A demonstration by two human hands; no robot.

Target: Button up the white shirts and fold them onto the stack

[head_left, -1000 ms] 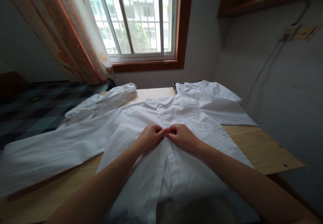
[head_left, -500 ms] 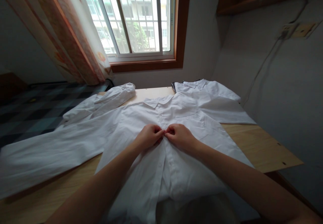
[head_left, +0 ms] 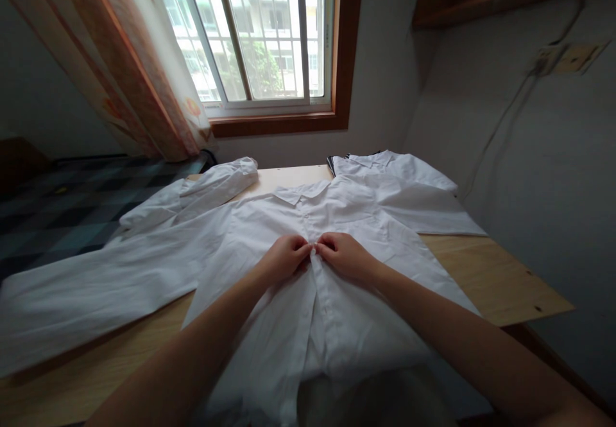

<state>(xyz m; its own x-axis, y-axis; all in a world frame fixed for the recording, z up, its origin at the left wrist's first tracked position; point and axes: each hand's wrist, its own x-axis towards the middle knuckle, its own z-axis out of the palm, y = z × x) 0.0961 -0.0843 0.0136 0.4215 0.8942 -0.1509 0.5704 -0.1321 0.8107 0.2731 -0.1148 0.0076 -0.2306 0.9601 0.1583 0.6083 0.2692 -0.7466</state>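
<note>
A white long-sleeved shirt [head_left: 269, 221] lies front side up, its collar at the far end and its sleeves spread to both sides. My left hand [head_left: 287, 257] pinches the front edge of the shirt at mid-chest. Close against it, my right hand [head_left: 342, 255] pinches the other front edge, the fingertips of both hands almost touching. Above my hands the front is closed along the button line; below them the two edges hang apart. Any button between my fingers is too small to make out.
The shirt lies on a wooden table [head_left: 500, 279]. Another white garment [head_left: 216, 183] is bunched at the back left, and folded clothes [head_left: 399, 167] lie at the back right. A bed with a checked cover [head_left: 96, 196] stands left, under a curtain [head_left: 139, 61] and window [head_left: 260, 42].
My hands stay at the same spot on the shirt front. The fingertips have shifted slightly, with a small gap showing between them now.
</note>
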